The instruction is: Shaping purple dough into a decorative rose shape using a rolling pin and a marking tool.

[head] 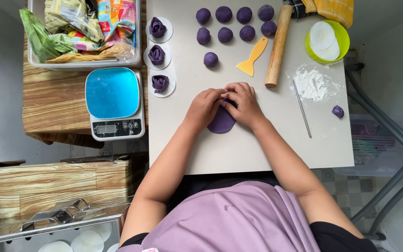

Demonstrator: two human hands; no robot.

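Note:
Both my hands rest on flat purple dough [222, 121] on the pale work board [257, 149]. My left hand [204, 106] grips its left side with bent fingers. My right hand [242, 101] presses its upper right edge, fingertips meeting the left hand's. The dough's top part is hidden under my fingers. Several purple dough balls [225, 35] lie in rows at the far side of the board. Three purple dough roses [157, 55] sit on white paper rounds along the board's left edge.
A wooden rolling pin [277, 46] and a yellow scraper [253, 57] lie right of the balls. A flour pile [311, 84], thin metal stick [302, 108] and small dough scrap [337, 111] are at right. A green bowl [341, 49] holds white rounds. A blue-topped scale [114, 102] sits at left.

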